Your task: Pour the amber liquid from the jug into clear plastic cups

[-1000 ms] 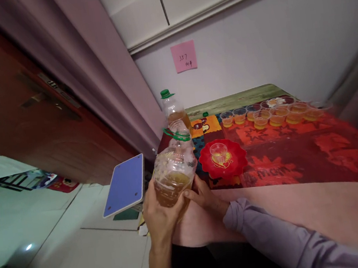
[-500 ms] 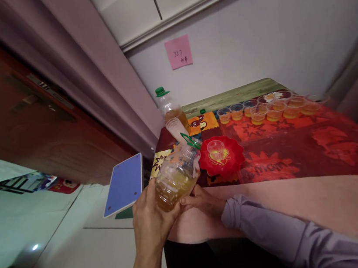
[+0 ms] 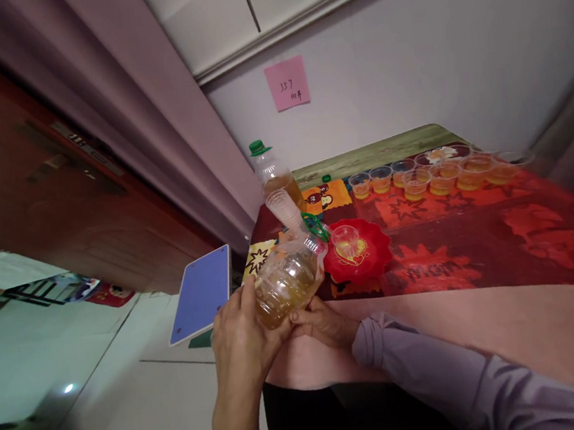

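Note:
Between my hands a clear plastic bottle (image 3: 291, 279) of yellowish liquid lies tilted, its neck toward a red scalloped dish (image 3: 379, 253). My left hand (image 3: 242, 334) is closed round the bottle's base. My right hand (image 3: 323, 321) is closed on its lower side, fingers partly hidden beneath. A green handle (image 3: 315, 227) loops at the neck. Inside the dish stands a small clear plastic cup (image 3: 346, 239); whether liquid is flowing into it I cannot make out. Just behind the bottle leans a stack of clear cups (image 3: 284, 207).
A second bottle with a green cap (image 3: 259, 148) stands at the table's back left. Several clear cups (image 3: 416, 184) holding orange-yellow contents line the back right. A small green cap (image 3: 326, 178) lies near the back. Left of the table is a blue board (image 3: 201, 293).
The tilted bottle has shifted slightly, its neck and green handle now nearer the cup in the red dish. My hands keep nearly the same hold.

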{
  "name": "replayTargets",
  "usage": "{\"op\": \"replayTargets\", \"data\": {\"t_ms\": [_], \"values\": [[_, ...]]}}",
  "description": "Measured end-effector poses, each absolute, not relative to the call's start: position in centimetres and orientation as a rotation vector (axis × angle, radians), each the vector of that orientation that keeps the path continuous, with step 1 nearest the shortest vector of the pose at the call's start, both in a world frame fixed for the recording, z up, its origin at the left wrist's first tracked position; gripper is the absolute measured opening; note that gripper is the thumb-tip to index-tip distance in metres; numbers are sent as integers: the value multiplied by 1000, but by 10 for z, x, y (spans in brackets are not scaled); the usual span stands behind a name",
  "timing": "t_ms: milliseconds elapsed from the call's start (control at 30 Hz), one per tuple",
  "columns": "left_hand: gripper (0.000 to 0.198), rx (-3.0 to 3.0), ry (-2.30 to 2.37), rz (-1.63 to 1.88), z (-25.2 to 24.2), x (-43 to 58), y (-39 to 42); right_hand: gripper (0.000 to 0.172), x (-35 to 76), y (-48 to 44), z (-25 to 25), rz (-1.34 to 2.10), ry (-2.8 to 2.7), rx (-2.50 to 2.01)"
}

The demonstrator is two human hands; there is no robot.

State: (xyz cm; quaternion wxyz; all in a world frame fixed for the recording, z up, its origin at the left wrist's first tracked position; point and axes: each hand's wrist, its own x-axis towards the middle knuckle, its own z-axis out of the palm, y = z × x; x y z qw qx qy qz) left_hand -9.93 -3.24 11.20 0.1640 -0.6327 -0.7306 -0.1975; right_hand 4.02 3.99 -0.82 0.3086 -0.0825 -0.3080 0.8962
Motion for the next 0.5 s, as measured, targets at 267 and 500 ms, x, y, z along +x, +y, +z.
{"op": "replayTargets", "data": {"t_ms": [267, 500], "values": [[102, -1785, -2109, -468, 121, -91, -26, 68, 40, 40, -7, 2393, -770, -131], [102, -1807, -2129, -341, 128, -88, -20, 62, 38, 41, -7, 2396, -753, -106]]}}
